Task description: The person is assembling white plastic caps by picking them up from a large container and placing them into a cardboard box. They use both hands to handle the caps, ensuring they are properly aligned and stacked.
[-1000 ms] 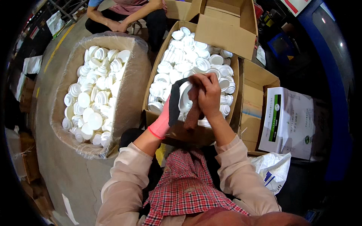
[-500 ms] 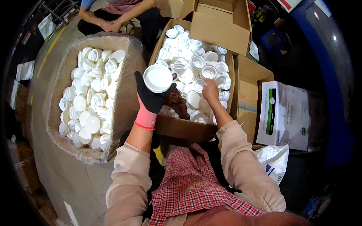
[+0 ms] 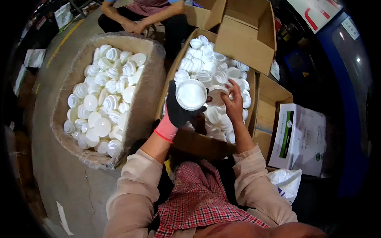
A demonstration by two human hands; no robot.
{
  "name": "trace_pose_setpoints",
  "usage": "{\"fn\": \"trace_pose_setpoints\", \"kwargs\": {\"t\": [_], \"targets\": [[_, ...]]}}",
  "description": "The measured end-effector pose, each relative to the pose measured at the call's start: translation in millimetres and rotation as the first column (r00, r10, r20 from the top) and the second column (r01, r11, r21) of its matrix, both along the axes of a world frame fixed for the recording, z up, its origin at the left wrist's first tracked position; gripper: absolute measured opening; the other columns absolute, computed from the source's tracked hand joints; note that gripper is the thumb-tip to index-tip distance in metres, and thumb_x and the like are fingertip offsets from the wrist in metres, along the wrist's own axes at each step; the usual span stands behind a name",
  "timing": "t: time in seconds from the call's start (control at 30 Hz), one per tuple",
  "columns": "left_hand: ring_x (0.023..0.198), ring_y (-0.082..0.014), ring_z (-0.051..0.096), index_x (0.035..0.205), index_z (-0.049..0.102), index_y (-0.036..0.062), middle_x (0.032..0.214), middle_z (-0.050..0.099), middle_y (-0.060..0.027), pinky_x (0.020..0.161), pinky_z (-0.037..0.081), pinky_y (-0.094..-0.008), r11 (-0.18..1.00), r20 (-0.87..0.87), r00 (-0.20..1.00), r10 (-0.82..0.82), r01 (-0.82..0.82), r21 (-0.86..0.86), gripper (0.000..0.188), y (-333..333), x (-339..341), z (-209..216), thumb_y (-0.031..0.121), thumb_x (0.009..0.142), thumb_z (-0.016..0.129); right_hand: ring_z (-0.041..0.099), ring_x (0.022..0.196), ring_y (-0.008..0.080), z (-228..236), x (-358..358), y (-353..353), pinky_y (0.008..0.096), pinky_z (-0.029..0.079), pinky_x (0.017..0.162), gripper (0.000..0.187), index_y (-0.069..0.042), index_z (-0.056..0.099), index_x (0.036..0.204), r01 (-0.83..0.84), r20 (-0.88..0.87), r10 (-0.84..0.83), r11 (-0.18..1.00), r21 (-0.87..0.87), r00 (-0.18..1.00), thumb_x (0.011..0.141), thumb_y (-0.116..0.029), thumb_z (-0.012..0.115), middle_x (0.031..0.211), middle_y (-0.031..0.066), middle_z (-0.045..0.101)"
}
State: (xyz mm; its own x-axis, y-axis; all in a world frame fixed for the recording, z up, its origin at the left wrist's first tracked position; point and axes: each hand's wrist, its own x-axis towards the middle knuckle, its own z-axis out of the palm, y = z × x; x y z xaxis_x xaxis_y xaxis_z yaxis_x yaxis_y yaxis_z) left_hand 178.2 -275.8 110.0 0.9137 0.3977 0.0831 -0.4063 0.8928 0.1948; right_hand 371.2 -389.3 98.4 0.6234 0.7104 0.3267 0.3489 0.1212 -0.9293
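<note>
My left hand (image 3: 178, 113), in a black glove with a pink cuff, grips a round white plastic lid (image 3: 191, 94), its hollow side facing up. Close to the right of that lid, my bare right hand (image 3: 235, 101) pinches a thinner, translucent round lid (image 3: 216, 96) by its edge. Whether the two lids touch, I cannot tell. Both hands are above a cardboard box (image 3: 200, 143) heaped with white lids (image 3: 213, 115). Some fingers of the left hand are hidden behind its lid.
To the left stands a plastic-lined carton (image 3: 65, 137) full of white lids. An open empty carton (image 3: 248, 49) rests at the far end. A white printed box (image 3: 301, 139) and plastic bag (image 3: 286, 183) are at right. Opposite sits a person with joined hands (image 3: 137, 27).
My right hand has come up from the heap with the translucent lid, beside the left hand's lid. The left hand still holds its lid. The whole view has shifted somewhat.
</note>
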Motion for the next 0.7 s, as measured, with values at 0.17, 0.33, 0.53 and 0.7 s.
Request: {"fn": "trace_pose_setpoints", "kwargs": {"t": [0.17, 0.33, 0.53, 0.7], "targets": [[0.117, -0.0419, 0.054, 0.14, 0.034, 0.0017, 0.131, 0.052, -0.0247, 0.095, 0.047, -0.0557, 0.99, -0.053, 0.995, 0.082, -0.075, 0.121, 0.071, -9, 2, 8, 0.058, 0.097, 0.025, 0.04, 0.13, 0.0237, 40, -19, -22, 0.0345, 0.033, 0.108, 0.049, -0.011, 0.049, 0.111, -0.489, -0.439, 0.56, 0.828, 0.274, 0.703, 0.068, -0.002, 0.073, 0.141, 0.013, 0.045], [0.116, -0.034, 0.057, 0.138, 0.035, -0.0015, 0.13, 0.054, -0.0216, 0.096, 0.049, -0.0476, 0.984, -0.102, 0.985, 0.14, -0.127, 0.123, 0.063, -18, 13, 22, 0.049, 0.101, 0.025, 0.042, 0.128, 0.0233, 40, -12, -31, 0.0362, 0.036, 0.106, 0.069, -0.012, 0.045, 0.126, -0.349, -0.401, 0.396, 0.918, 0.187, 0.826, 0.065, -0.007, 0.078, 0.139, 0.0113, 0.046], [0.107, -0.0203, 0.062, 0.133, 0.043, -0.0008, 0.115, 0.064, -0.0118, 0.086, 0.053, -0.0328, 0.898, -0.412, 0.84, 0.353, -0.182, 0.399, 0.066, -34, 29, 14, 0.054, 0.101, 0.023, 0.045, 0.127, 0.0237, 53, -20, -36, 0.0381, 0.039, 0.106, 0.072, -0.012, 0.046, 0.125, -0.453, -0.257, 0.539, 0.83, 0.326, 0.802, 0.064, -0.008, 0.083, 0.138, 0.0111, 0.046], [0.111, -0.0203, 0.056, 0.131, 0.048, 0.003, 0.125, 0.054, -0.0102, 0.09, 0.048, -0.0319, 0.56, -0.168, 0.825, 0.54, -0.203, 0.803, 0.042, -53, 23, 24, 0.014, 0.091, 0.055, 0.042, 0.129, 0.0243, 50, -21, -36, 0.0375, 0.039, 0.103, 0.063, -0.014, 0.056, 0.119, -0.398, 0.056, 0.394, 0.91, 0.114, 0.917, 0.063, 0.0, 0.082, 0.135, 0.0088, 0.047]]}}
